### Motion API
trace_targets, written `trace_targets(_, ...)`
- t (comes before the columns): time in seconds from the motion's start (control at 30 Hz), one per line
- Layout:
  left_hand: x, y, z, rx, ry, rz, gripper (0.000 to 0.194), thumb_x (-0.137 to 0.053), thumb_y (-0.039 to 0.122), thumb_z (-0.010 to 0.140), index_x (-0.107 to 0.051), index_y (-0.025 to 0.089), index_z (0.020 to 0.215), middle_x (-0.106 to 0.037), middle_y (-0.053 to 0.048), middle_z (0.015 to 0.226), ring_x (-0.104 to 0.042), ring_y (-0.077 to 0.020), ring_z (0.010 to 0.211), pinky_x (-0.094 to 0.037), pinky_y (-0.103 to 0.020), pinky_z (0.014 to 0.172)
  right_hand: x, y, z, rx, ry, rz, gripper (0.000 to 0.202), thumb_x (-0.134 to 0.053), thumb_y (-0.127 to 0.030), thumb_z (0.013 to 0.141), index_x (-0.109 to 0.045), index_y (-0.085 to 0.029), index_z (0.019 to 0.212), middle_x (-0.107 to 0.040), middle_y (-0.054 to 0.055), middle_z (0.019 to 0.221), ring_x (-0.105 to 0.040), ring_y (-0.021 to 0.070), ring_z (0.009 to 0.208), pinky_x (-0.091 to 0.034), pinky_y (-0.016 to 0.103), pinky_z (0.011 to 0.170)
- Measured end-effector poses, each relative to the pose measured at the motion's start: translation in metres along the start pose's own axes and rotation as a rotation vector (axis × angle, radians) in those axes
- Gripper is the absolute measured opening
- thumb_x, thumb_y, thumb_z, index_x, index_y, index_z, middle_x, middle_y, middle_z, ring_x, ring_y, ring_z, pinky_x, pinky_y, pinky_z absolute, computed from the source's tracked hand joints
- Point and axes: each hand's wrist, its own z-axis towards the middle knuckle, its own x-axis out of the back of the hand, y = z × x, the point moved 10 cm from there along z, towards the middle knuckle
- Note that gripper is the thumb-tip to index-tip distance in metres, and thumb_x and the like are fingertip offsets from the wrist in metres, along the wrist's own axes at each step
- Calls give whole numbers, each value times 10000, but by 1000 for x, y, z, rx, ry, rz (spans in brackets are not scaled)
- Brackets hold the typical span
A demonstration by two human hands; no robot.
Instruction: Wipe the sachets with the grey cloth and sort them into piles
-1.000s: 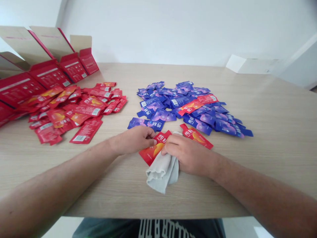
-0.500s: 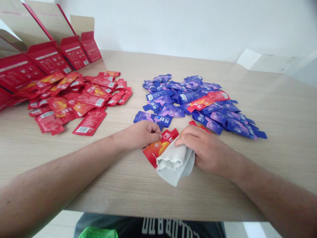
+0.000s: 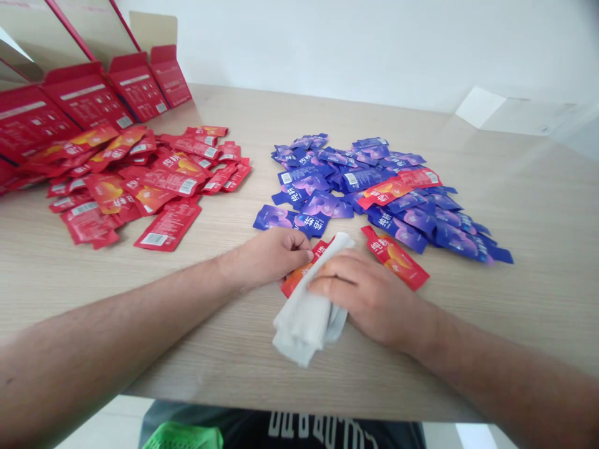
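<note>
Right grip (image 3: 367, 290), palm down, clasps white cloth (image 3: 302, 316) over a red sachet (image 3: 296, 278) the left grip (image 3: 271, 254) pinches.

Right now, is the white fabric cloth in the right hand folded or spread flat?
Folded: the white fabric cloth is gathered in the right hand, with overlapping layers showing at its near end.

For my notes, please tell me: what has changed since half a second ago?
The right hand moved left with the white cloth, which now covers more of the red packet. Another red packet, mostly hidden before, shows at the right. No hand visibly let go. The left hand stays at the first packet's edge; the red pile and blue pile look unchanged.
</note>
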Motion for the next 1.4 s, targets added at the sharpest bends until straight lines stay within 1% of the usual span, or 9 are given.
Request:
trace_targets(0.1,-4,-4,1,19,-41,-46,196,-527,327,913,-567,202,767,-569,46,566,-524,-94,461,-394,-217,461,11,19,-3,-112,94,11,199,-560,-172,987,-676,-169,1148,-668,106,1110,-582,258,1062,-509,458,953)
trace_targets(0.27,0,-3,2,-44,-11,87,184,-563,354,890,-615,193,817,-578,43,608,-515,-94,499,-372,-214,454,-3,-6,-1,60,-47,53,227,-518,-205,1019,-674,-181,1182,-673,95,1126,-584,244,1099,-501,425,989)
trace_targets(0.4,-3,-9,3,-18,-38,25,161,-546,336,890,-608,197,841,-597,46,625,-553,-98,511,-419,-209,470,11,15,-2,-79,83,58,222,-556,-146,980,-659,-169,1175,-660,106,1145,-583,255,1122,-495,448,1008)
trace_targets(0.7,-6,-7,3,-18,-50,20,153,-532,318,889,-608,196,839,-579,47,628,-530,-91,497,-403,-200,458,8,26,-3,-104,79,74,197,-555,-152,983,-657,-181,1149,-662,102,1132,-589,251,1088,-504,450,981)
trace_targets(0.83,-6,-6,3,-37,-62,36,162,-558,342,875,-616,199,824,-562,51,627,-509,-89,500,-379,-206,463,5,17,-2,-14,42,74,190,-538,-171,999,-664,-168,1140,-664,103,1144,-573,249,1134,-490,439,1017)
trace_targets(1.0,-5,-7,3,-31,-62,3,185,-565,376,875,-611,205,823,-563,53,642,-501,-93,517,-386,-217,483,9,28,-3,-97,78,79,203,-570,-135,966,-657,-173,1145,-671,103,1113,-591,252,1087,-501,460,985)
trace_targets(1.13,-7,-4,2,-68,-75,21,166,-571,347,876,-614,200,813,-550,57,636,-480,-86,515,-373,-214,480,7,17,-3,9,49,77,189,-544,-175,996,-666,-170,1140,-670,106,1147,-579,248,1135,-491,445,1018)
trace_targets(1.3,-5,-3,2,-56,-64,-1,160,-555,340,886,-607,201,826,-551,58,631,-484,-91,511,-376,-218,471,11,26,-3,-95,86,79,192,-570,-153,976,-660,-168,1145,-674,98,1115,-589,246,1089,-496,448,990)
trace_targets(1.4,-6,-2,1,-63,-69,35,164,-567,338,877,-612,198,804,-549,57,633,-481,-89,521,-374,-219,489,7,16,-2,-14,48,64,184,-540,-188,1001,-672,-179,1130,-679,97,1122,-581,249,1112,-496,447,995)
